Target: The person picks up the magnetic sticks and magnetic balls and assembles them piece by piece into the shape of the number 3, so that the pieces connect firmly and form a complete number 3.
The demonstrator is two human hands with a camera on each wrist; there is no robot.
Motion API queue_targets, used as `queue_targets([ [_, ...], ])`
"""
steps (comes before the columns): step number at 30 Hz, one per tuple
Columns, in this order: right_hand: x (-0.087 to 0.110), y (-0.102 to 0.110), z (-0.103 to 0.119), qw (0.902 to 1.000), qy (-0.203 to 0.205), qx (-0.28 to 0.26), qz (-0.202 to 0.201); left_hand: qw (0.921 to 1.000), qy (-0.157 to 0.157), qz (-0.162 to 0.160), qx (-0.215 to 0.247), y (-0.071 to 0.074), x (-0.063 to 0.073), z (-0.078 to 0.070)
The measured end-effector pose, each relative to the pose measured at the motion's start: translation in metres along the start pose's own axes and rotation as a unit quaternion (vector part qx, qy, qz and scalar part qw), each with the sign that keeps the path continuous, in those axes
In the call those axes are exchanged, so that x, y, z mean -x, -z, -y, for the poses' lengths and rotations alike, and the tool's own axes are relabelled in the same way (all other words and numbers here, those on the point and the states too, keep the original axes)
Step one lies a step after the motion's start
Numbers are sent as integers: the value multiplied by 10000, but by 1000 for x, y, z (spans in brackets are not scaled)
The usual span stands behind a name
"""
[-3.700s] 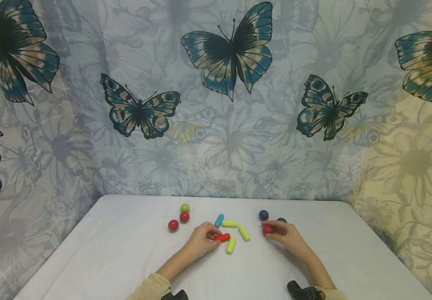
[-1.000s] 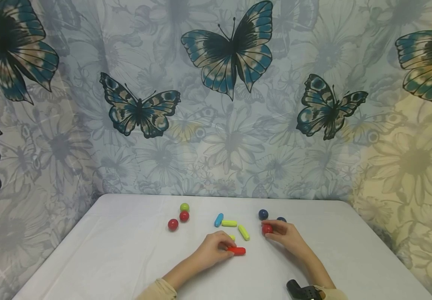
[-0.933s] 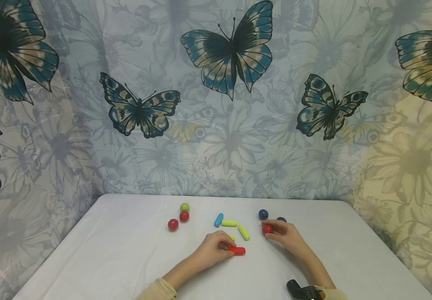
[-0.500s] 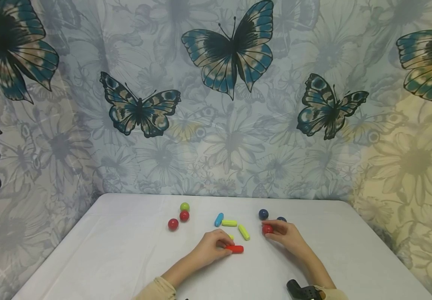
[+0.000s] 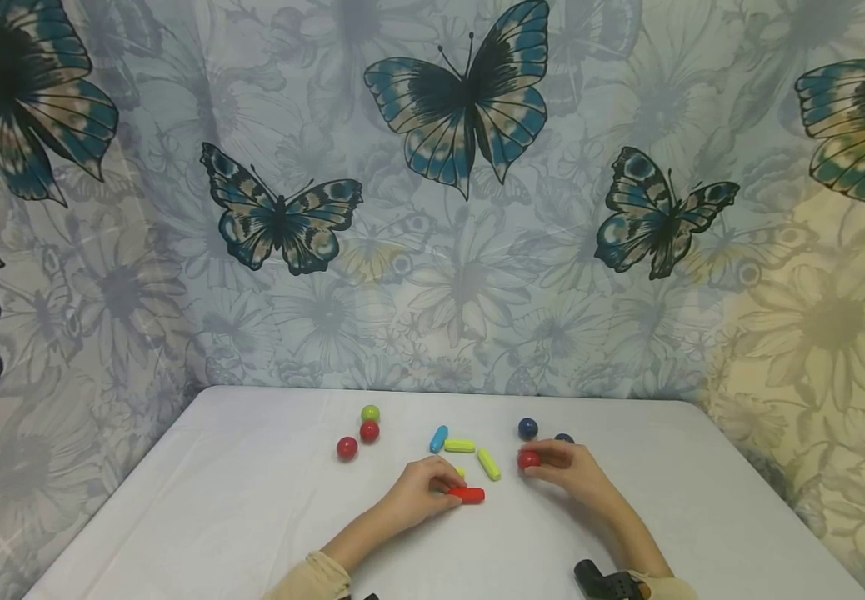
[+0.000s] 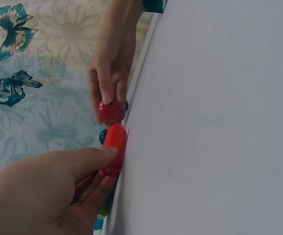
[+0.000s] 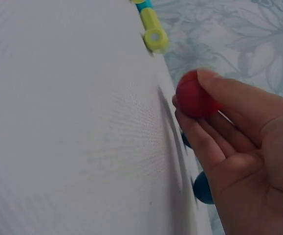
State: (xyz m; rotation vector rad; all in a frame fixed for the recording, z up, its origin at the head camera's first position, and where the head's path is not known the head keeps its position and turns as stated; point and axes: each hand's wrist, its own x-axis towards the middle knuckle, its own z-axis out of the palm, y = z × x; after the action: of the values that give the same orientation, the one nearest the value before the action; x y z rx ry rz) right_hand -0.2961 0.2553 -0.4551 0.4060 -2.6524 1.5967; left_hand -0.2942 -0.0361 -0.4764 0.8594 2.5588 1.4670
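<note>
My left hand (image 5: 416, 493) pinches a short red plastic stick (image 5: 468, 496) between thumb and fingers, low over the table; the left wrist view shows the same red stick (image 6: 114, 147) with the thumb laid along it. My right hand (image 5: 573, 472) grips a shiny red ball (image 5: 528, 460) by the fingertips, and the red ball (image 7: 195, 95) shows between thumb and fingers in the right wrist view. Beyond the left hand lie a blue stick (image 5: 439, 438) and two yellow-green sticks (image 5: 459, 446). Another yellow-green stick (image 5: 461, 472) is mostly hidden behind that hand.
Two dark blue balls (image 5: 527, 428) lie beyond the right hand, one partly covered by it. At the left are two red balls (image 5: 347, 448) and a green ball (image 5: 370, 413). A white cloth (image 5: 215, 492) covers the table, which meets a butterfly-patterned backdrop (image 5: 462, 317).
Over several seconds my left hand has carried the red stick right and toward me, then slightly back left. My right hand's red ball has shifted a little left.
</note>
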Motion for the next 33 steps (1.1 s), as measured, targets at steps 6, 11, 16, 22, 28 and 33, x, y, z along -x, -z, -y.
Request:
queue_targets([
  [6, -1, 0, 2, 9989, -90, -268, 362, 10000, -55, -2, 54, 0, 0, 0],
  [11, -1, -2, 3, 9977, -256, -225, 587, 9999, -64, 22, 93, 1, 0, 0],
  [16, -1, -2, 4, 9954, -246, -168, 911, 9999, -57, 71, 144, 1, 0, 0],
  [22, 1, -1, 7, 9911, -25, -187, 1317, 9998, -56, 67, 179, 2, 1, 1],
  [28, 0, -3, 3, 9841, 35, -361, 1738, 9998, -38, 45, 182, 2, 1, 0],
  [33, 0, -5, 4, 9798, 3, -584, 1911, 9997, -56, 53, 217, 2, 1, 0],
])
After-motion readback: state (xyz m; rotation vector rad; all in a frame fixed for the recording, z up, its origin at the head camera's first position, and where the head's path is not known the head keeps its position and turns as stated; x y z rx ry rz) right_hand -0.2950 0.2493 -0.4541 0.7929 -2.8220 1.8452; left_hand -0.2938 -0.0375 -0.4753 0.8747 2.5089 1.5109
